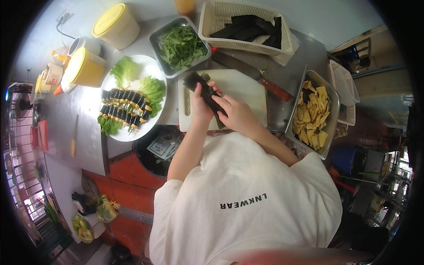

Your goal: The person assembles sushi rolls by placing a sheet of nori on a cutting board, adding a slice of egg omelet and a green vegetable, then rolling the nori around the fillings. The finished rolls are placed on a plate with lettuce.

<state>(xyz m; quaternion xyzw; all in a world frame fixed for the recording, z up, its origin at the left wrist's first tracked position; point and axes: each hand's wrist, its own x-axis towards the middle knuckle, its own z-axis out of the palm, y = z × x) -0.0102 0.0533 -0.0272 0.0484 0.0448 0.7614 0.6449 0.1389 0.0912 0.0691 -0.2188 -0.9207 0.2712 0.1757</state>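
Over the white cutting board, a dark strip of seaweed slants from upper left to lower right between my hands. My left hand is wrapped round its upper part, thumb on top. Lower down, my right hand has its fingers pressed onto the strip. Whether something lies folded inside it I cannot tell. To the left, a white oval plate bears two rows of small dark-wrapped rolls with yellow ends, set among lettuce leaves.
A cleaver with a wooden handle lies across the board's far edge. Behind stand a tray of green leaves and a white basket with more seaweed. Yellow slices fill a metal tray at right. A knife lies far left.
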